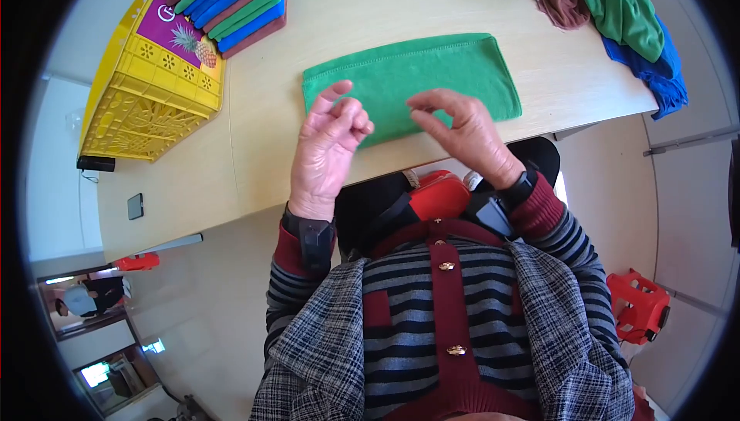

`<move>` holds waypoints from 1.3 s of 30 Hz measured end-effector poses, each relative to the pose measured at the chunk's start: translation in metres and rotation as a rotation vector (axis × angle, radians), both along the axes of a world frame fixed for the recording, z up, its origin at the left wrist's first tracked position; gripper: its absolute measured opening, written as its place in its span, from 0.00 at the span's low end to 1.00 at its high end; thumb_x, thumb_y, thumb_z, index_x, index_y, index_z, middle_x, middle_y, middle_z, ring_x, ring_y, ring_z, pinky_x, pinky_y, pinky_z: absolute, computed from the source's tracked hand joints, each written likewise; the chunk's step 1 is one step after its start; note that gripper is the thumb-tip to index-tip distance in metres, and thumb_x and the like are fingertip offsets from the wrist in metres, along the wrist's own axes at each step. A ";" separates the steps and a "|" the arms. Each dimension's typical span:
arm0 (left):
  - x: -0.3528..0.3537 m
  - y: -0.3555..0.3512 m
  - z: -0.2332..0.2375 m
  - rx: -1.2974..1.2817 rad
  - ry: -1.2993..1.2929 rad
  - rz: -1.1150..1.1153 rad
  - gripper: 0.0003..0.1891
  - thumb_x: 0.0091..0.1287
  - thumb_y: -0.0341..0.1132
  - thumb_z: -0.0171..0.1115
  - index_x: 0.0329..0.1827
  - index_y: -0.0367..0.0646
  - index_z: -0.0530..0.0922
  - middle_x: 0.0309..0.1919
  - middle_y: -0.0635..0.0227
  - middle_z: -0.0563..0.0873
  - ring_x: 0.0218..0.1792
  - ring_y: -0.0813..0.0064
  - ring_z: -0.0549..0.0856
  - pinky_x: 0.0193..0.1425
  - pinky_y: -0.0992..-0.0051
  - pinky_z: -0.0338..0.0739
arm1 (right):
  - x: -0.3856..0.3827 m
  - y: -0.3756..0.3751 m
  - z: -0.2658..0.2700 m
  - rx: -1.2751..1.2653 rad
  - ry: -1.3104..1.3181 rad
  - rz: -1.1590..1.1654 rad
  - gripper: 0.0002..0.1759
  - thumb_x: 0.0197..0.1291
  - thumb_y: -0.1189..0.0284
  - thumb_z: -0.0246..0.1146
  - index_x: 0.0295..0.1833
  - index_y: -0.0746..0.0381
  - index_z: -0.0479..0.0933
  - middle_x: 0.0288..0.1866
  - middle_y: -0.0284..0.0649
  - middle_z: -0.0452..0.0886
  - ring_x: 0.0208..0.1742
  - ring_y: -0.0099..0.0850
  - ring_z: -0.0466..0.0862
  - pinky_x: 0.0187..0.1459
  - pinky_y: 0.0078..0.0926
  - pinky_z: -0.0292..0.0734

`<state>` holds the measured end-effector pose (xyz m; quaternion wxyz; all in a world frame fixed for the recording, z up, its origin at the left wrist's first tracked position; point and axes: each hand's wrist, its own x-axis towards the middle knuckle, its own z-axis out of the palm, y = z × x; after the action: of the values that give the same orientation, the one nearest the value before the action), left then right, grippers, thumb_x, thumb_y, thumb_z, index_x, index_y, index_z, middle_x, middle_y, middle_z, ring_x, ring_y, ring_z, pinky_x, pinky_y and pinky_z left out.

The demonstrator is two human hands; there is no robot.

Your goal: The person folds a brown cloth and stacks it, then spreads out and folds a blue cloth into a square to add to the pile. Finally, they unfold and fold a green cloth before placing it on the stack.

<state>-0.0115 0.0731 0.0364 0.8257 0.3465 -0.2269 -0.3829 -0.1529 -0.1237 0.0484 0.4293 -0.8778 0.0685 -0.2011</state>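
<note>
A green cloth (432,74), folded into a long rectangle with a stitched hem, lies flat near the table's front edge. My left hand (327,139) hovers over the cloth's left end, palm turned up, index finger raised and the other fingers loosely curled around nothing. Above the cloth's front edge, on the right, is my right hand (466,132), with thumb and index finger apart and nothing between them. Both hands appear raised off the cloth. Black bands circle both wrists.
A yellow crate (154,97) stands at the table's left, beside a stack of folded cloths (231,5) in blue, green and brown. Crumpled loose cloths (624,12) hang over the right edge. A small dark flat object (136,206) lies at left. A red stool (638,305) stands on the floor.
</note>
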 end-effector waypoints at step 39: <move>0.019 -0.017 -0.046 1.166 -1.790 0.357 0.35 0.77 0.60 0.54 0.81 0.53 0.67 0.82 0.57 0.64 0.81 0.48 0.60 0.83 0.40 0.48 | 0.034 -0.046 -0.054 -0.753 0.157 -0.103 0.36 0.74 0.47 0.55 0.80 0.53 0.66 0.82 0.43 0.66 0.83 0.48 0.61 0.82 0.50 0.53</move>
<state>0.0075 0.0557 -0.0094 0.1124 0.8676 -0.4767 0.0860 -0.1187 -0.1695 -0.0060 0.0597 -0.9821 0.0667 -0.1656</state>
